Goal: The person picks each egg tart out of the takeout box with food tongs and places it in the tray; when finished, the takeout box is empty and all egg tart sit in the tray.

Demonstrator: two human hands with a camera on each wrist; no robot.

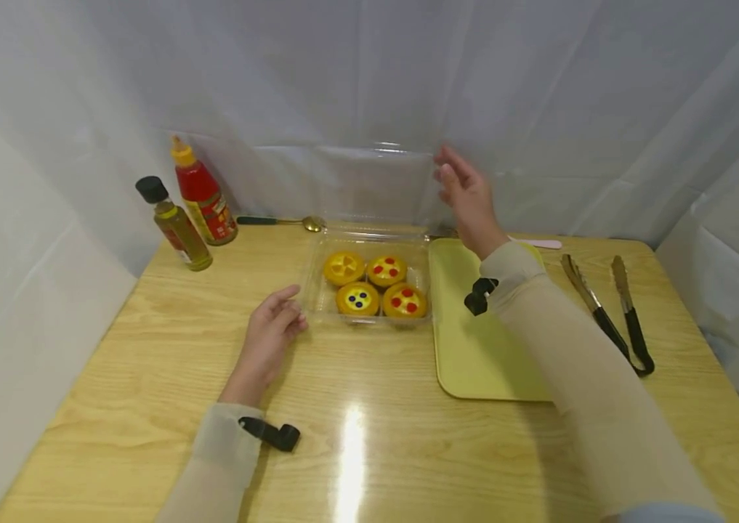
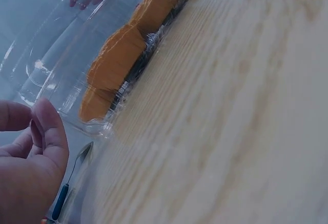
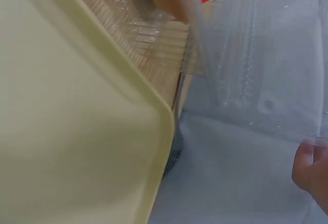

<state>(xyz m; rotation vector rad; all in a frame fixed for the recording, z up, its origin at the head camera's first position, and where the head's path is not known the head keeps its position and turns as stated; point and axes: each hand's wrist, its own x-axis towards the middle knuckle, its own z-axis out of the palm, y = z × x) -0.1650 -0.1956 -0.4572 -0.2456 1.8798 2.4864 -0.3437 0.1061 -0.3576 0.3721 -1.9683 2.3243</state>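
Observation:
A clear plastic clamshell box (image 1: 310, 309) stands on the table holding several toy tarts (image 1: 357, 298) with orange crusts and red, blue or yellow toppings. Its transparent lid (image 1: 369, 185) is raised at the back. My right hand (image 1: 471, 207) is up at the lid's right edge; in the right wrist view its fingertips (image 3: 306, 149) overlap the lid's corner, fingers loosely extended. Low beside the box's left side is my left hand (image 1: 271, 334), its fingers loosely bent, fingertips close to the wall. In the left wrist view the tarts' orange sides show through the plastic.
Right of the box lies a yellow tray (image 1: 474, 363), under my right forearm. Black-handled tongs (image 1: 611, 327) lie beyond it. A red sauce bottle (image 1: 206, 200) and an oil bottle (image 1: 182, 232) stand back left. A spoon (image 1: 284, 221) and a pale pink handle (image 1: 542, 244) lie along the back edge.

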